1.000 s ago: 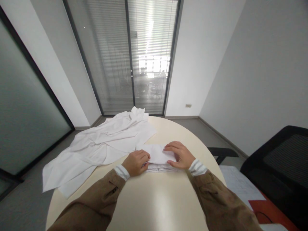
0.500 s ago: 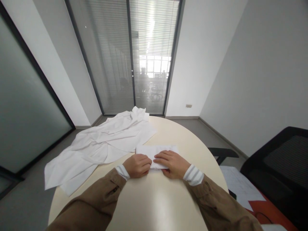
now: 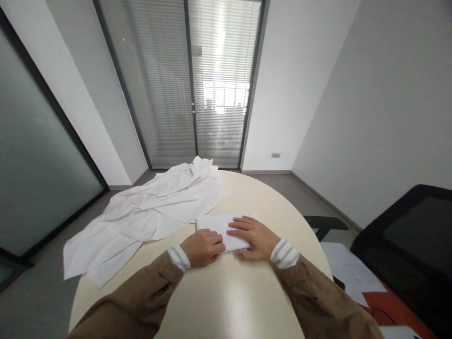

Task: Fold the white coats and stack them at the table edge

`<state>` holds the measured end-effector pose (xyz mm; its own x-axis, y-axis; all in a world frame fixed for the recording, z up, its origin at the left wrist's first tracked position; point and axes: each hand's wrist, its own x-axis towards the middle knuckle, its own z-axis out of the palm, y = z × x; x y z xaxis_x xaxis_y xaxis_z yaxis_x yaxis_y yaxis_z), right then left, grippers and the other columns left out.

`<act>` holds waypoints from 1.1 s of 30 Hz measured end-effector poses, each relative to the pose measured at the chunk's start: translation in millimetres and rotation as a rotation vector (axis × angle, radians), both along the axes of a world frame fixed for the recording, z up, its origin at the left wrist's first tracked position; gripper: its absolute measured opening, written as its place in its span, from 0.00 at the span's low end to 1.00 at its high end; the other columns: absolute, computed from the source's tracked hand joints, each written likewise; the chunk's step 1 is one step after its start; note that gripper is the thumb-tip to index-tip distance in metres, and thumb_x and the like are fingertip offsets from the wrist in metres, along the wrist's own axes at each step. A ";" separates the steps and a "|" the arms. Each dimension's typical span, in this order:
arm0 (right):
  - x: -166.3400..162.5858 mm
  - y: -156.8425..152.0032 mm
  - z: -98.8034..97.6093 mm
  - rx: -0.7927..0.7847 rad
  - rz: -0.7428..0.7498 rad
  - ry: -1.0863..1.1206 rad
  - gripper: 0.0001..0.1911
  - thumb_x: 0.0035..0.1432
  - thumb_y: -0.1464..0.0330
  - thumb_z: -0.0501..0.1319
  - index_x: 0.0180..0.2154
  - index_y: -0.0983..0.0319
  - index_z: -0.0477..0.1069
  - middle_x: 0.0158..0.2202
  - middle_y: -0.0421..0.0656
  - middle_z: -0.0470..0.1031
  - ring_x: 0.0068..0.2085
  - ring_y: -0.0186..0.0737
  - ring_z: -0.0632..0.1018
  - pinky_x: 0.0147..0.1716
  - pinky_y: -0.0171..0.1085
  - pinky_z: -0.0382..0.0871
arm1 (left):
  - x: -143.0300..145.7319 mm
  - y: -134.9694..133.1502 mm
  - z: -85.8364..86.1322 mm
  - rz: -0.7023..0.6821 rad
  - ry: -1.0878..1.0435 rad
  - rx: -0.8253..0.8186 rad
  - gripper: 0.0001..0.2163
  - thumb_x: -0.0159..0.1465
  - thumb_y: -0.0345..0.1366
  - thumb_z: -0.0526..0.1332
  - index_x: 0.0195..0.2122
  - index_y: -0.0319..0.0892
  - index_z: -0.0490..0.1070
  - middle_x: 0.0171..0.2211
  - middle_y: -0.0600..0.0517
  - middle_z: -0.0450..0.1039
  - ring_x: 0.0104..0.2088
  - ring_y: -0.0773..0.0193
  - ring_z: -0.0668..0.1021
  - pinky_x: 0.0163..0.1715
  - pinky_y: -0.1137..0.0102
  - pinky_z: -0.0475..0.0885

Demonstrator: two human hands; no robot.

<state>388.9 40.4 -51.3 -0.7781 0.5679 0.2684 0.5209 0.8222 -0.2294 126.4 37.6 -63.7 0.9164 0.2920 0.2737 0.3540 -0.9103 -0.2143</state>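
Observation:
A folded white cloth [image 3: 215, 224] lies flat on the round, cream-coloured table [image 3: 226, 296]. My left hand [image 3: 203, 247] is closed at its near left edge, with the fingers curled over and pinching the fabric. On the right part of the cloth rests my right hand [image 3: 256, 239], its fingers spread and lying flat, the thumb by the near edge. The thumb of my left hand is mostly hidden. To the left, a large heap of crumpled white cloth [image 3: 141, 212] hangs over the table's edge.
A black mesh chair [image 3: 413, 235] stands at the right. Beside the table are papers [image 3: 353, 268] and a red-orange surface [image 3: 391, 308]. Behind the table is a glass partition with blinds [image 3: 219, 94].
My right hand's fingers have spread wider and lie flatter on the folded cloth. My left hand has shifted slightly toward me, still at the near edge. The crumpled heap is unchanged.

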 end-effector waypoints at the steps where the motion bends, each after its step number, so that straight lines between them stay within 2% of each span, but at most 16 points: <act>1: 1.7 1.3 -0.2 -0.019 -0.002 0.028 0.30 0.55 0.57 0.65 0.59 0.58 0.70 0.60 0.50 0.70 0.63 0.53 0.68 0.63 0.54 0.58 | 0.0 -0.6 1.6 0.006 0.012 -0.010 0.01 0.63 0.32 0.61 0.34 0.43 0.68 0.35 0.52 0.73 0.33 0.61 0.74 0.31 0.66 0.65; 3: 5.0 3.9 -2.1 -0.061 -0.017 0.083 0.24 0.61 0.59 0.61 0.57 0.57 0.72 0.58 0.49 0.73 0.61 0.49 0.70 0.61 0.51 0.62 | -0.8 -1.6 4.6 0.012 0.023 -0.039 0.01 0.64 0.33 0.60 0.35 0.43 0.69 0.35 0.52 0.74 0.34 0.61 0.75 0.32 0.66 0.66; 5: 7.4 5.7 -5.7 -0.103 -0.044 0.108 0.21 0.64 0.62 0.57 0.57 0.56 0.72 0.60 0.48 0.71 0.63 0.48 0.68 0.62 0.50 0.61 | -2.1 -2.5 6.4 0.025 0.012 -0.091 0.05 0.66 0.37 0.59 0.34 0.43 0.70 0.33 0.52 0.74 0.34 0.61 0.75 0.32 0.66 0.66; 8: 7.9 5.6 -12.4 -0.144 -0.104 0.053 0.29 0.64 0.63 0.57 0.65 0.57 0.62 0.69 0.49 0.57 0.70 0.53 0.54 0.66 0.56 0.52 | -2.6 -4.3 5.9 0.065 -0.011 -0.206 0.11 0.69 0.39 0.55 0.32 0.43 0.72 0.31 0.52 0.75 0.29 0.63 0.76 0.29 0.68 0.66; 10: 6.8 4.5 -16.3 -0.166 -0.176 -0.016 0.38 0.60 0.62 0.60 0.69 0.57 0.53 0.72 0.49 0.45 0.72 0.58 0.43 0.67 0.60 0.45 | -0.9 -5.6 3.9 0.123 -0.038 -0.266 0.12 0.71 0.37 0.51 0.36 0.43 0.73 0.29 0.53 0.76 0.27 0.64 0.77 0.27 0.69 0.66; 13: 6.2 5.6 -20.6 -0.219 -0.256 -0.069 0.43 0.57 0.61 0.63 0.70 0.56 0.48 0.73 0.48 0.39 0.71 0.60 0.41 0.66 0.62 0.40 | 3.6 -7.3 1.3 0.212 -0.098 -0.263 0.11 0.72 0.35 0.51 0.46 0.43 0.73 0.31 0.51 0.77 0.30 0.62 0.78 0.28 0.69 0.69; 15: 9.3 10.1 -23.2 -0.239 -0.251 -0.017 0.41 0.57 0.59 0.63 0.69 0.57 0.53 0.72 0.49 0.44 0.71 0.59 0.45 0.67 0.61 0.42 | 6.0 -7.6 0.8 0.215 -0.133 -0.223 0.11 0.71 0.34 0.52 0.48 0.43 0.72 0.36 0.49 0.77 0.35 0.59 0.78 0.33 0.67 0.72; 18: 22.1 22.1 -28.4 -0.237 -0.261 0.226 0.27 0.62 0.59 0.58 0.61 0.59 0.67 0.66 0.50 0.63 0.68 0.53 0.58 0.66 0.56 0.51 | 6.1 -6.4 0.2 0.157 -0.181 -0.194 0.14 0.69 0.34 0.54 0.54 0.42 0.70 0.51 0.44 0.73 0.50 0.54 0.75 0.50 0.60 0.71; 20: 34.3 31.3 -33.1 -0.248 -0.358 0.414 0.22 0.65 0.60 0.52 0.56 0.59 0.72 0.60 0.49 0.71 0.64 0.49 0.66 0.65 0.52 0.57 | 4.3 -5.0 -1.6 0.122 -0.174 -0.196 0.19 0.70 0.35 0.54 0.61 0.43 0.64 0.62 0.42 0.64 0.61 0.49 0.67 0.59 0.55 0.66; 22: 46.2 39.4 -38.6 -0.292 -0.460 0.528 0.21 0.65 0.61 0.51 0.55 0.59 0.72 0.57 0.47 0.74 0.60 0.47 0.71 0.63 0.51 0.59 | 2.5 -3.7 -4.6 0.106 -0.134 -0.209 0.22 0.70 0.37 0.54 0.66 0.44 0.59 0.68 0.42 0.55 0.67 0.46 0.59 0.62 0.52 0.61; 24: 54.4 45.8 -44.1 -0.380 -0.470 0.579 0.21 0.64 0.61 0.54 0.55 0.59 0.72 0.57 0.47 0.74 0.58 0.46 0.73 0.62 0.50 0.62 | 1.3 -2.9 -7.5 0.110 -0.098 -0.232 0.24 0.71 0.39 0.53 0.68 0.45 0.56 0.70 0.42 0.51 0.68 0.46 0.56 0.63 0.51 0.60; 27: 58.0 52.5 -49.6 -0.506 -0.399 0.641 0.22 0.62 0.60 0.55 0.54 0.60 0.73 0.56 0.48 0.75 0.56 0.45 0.76 0.59 0.47 0.67 | 0.8 -2.6 -9.3 0.118 -0.071 -0.255 0.25 0.71 0.39 0.53 0.69 0.48 0.54 0.71 0.44 0.49 0.69 0.46 0.55 0.64 0.50 0.58; 33: 55.6 62.9 -49.1 -0.468 -0.401 0.603 0.18 0.62 0.59 0.57 0.48 0.61 0.76 0.46 0.47 0.81 0.46 0.44 0.80 0.49 0.44 0.73 | -0.5 -3.7 -6.7 0.102 -0.048 -0.259 0.28 0.68 0.41 0.58 0.68 0.53 0.55 0.71 0.45 0.47 0.69 0.44 0.55 0.64 0.45 0.54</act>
<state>444.5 103.3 -100.3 -0.2948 0.9246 0.2412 0.4320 0.3542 -0.8294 125.9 33.9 -70.4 0.8666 0.4478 0.2202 0.4507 -0.8918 0.0401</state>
